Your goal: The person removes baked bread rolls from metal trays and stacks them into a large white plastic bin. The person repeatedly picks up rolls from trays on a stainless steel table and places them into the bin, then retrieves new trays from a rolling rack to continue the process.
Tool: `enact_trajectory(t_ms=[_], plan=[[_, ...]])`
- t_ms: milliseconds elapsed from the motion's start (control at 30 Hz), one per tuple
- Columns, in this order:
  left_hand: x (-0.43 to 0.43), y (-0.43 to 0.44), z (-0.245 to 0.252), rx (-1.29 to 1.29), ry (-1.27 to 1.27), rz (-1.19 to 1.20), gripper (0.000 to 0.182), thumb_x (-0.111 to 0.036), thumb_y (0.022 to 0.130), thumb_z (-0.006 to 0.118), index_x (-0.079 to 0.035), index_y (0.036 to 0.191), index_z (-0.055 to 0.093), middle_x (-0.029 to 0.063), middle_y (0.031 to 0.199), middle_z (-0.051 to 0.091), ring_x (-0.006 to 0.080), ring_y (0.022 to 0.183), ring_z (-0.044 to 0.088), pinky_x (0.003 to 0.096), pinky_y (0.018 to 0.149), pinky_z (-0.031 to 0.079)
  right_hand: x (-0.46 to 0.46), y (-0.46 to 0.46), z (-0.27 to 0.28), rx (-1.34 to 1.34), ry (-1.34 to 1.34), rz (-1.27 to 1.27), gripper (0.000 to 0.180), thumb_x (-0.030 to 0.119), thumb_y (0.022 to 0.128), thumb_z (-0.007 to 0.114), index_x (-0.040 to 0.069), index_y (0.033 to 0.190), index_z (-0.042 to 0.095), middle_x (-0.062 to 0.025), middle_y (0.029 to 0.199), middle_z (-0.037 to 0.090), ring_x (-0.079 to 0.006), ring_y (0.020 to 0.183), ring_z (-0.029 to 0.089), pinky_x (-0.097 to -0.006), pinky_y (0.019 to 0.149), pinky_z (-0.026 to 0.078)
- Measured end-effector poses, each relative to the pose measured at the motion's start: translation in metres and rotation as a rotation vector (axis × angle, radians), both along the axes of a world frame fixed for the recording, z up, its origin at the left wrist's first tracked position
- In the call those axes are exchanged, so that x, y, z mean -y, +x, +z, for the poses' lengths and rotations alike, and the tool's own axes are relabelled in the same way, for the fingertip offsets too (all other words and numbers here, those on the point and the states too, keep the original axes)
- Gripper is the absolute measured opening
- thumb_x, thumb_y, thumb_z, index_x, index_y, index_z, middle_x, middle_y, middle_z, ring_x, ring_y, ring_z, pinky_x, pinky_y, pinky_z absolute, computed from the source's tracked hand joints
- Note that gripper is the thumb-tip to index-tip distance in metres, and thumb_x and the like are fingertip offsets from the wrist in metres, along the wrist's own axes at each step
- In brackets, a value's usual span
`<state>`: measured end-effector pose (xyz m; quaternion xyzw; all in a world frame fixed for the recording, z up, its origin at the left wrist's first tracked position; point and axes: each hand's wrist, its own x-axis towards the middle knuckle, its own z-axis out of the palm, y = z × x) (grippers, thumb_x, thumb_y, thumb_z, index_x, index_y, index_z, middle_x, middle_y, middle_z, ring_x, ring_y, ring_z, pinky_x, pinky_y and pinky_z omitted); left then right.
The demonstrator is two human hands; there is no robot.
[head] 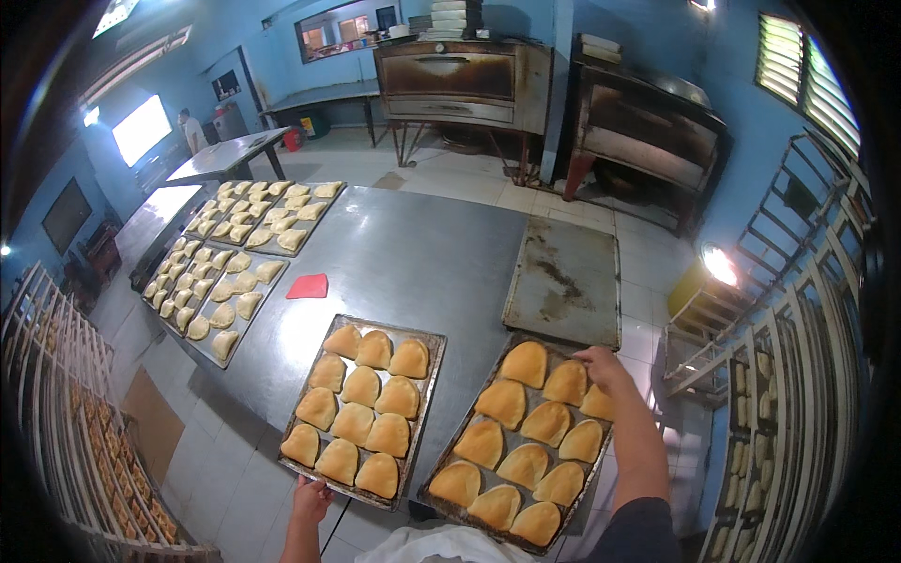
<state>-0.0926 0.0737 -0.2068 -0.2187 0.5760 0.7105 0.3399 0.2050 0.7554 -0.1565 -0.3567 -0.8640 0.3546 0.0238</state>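
My left hand (312,498) grips the near left corner of a metal baking tray (435,366), its fingers partly under the rim. Rows of golden-brown, half-round baked turnovers (353,422) fill that tray. To its right lies a second baking tray (450,450) of similar browned turnovers (522,464), slanted at the table's near end. My right hand (604,367) reaches across to this tray's far right rim, its fingers curled at the edge beside a turnover. My right forearm hides part of the tray's right side.
A stained metal sheet (563,281) lies at the right of the steel table (422,246). Trays of pale turnovers (243,281) and a red scraper (307,286) lie on the left. Racks (781,394) flank both sides. Deck ovens (464,84) stand behind; a person (191,131) is far back.
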Motion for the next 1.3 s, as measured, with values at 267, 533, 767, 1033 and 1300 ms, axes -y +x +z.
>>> enact_trajectory(t_ms=[267, 533, 767, 1033, 1300], plan=[[0.001, 0.022, 0.005, -0.037, -0.082, 0.157, 0.073, -0.007, 0.096, 0.057, -0.025, 0.156, 0.019, 0.0099, 0.118, 0.06, 0.0213, 0.082, 0.061, 0.0352, 0.066, 0.051, 0.037, -0.077, 0.003, 0.09, 0.158, -0.108, 0.032, 0.006, 0.088, 0.057, 0.004, 0.118, 0.069, -0.0202, 0.119, 0.068, -0.0359, 0.112, 0.063, -0.0398, 0.097, 0.05], [0.041, 0.061, 0.009, -0.237, -0.56, 0.243, 0.066, -0.008, 0.094, 0.06, -0.011, 0.152, 0.03, 0.0077, 0.102, 0.053, 0.0177, 0.082, 0.057, 0.033, 0.068, 0.05, -0.002, -0.098, -0.005, 0.311, 0.264, -0.074, 0.04, 0.014, 0.093, 0.052, 0.006, 0.131, 0.062, -0.0186, 0.135, 0.059, -0.0346, 0.127, 0.055, -0.0437, 0.108, 0.043], [-0.105, 0.042, 0.087, -1.368, -0.574, -0.333, 0.022, -0.006, 0.089, 0.067, 0.002, 0.109, 0.067, 0.0125, 0.092, 0.064, 0.0263, 0.082, 0.061, 0.0366, 0.076, 0.049, 0.05, -0.079, 0.001, 0.188, 0.271, -0.158, 0.048, 0.034, 0.095, 0.058, 0.006, 0.134, 0.057, -0.0188, 0.139, 0.053, -0.037, 0.127, 0.051, -0.0423, 0.107, 0.043], [-0.396, 0.035, 0.062, -1.424, -0.551, -1.107, 0.051, -0.039, 0.091, 0.07, 0.001, 0.122, 0.062, 0.0263, 0.113, 0.061, 0.0419, 0.108, 0.058, 0.0471, 0.096, 0.046, 0.146, -0.042, 0.013, 0.327, 0.285, -0.182, 0.081, 0.06, 0.092, 0.057, 0.016, 0.155, 0.034, -0.0126, 0.164, 0.023, -0.0325, 0.153, 0.012, -0.0559, 0.121, 0.008], [-0.439, 0.041, 0.036, -1.136, -0.385, -1.012, 0.063, -0.029, 0.083, 0.081, 0.001, 0.126, 0.048, 0.0206, 0.106, 0.061, 0.0345, 0.101, 0.061, 0.0434, 0.091, 0.05, 0.144, -0.056, 0.026, 0.284, 0.137, -0.166, 0.071, 0.052, 0.094, 0.059, 0.023, 0.154, 0.036, -0.0122, 0.166, 0.017, -0.0353, 0.154, 0.007, -0.0594, 0.12, 0.003]])
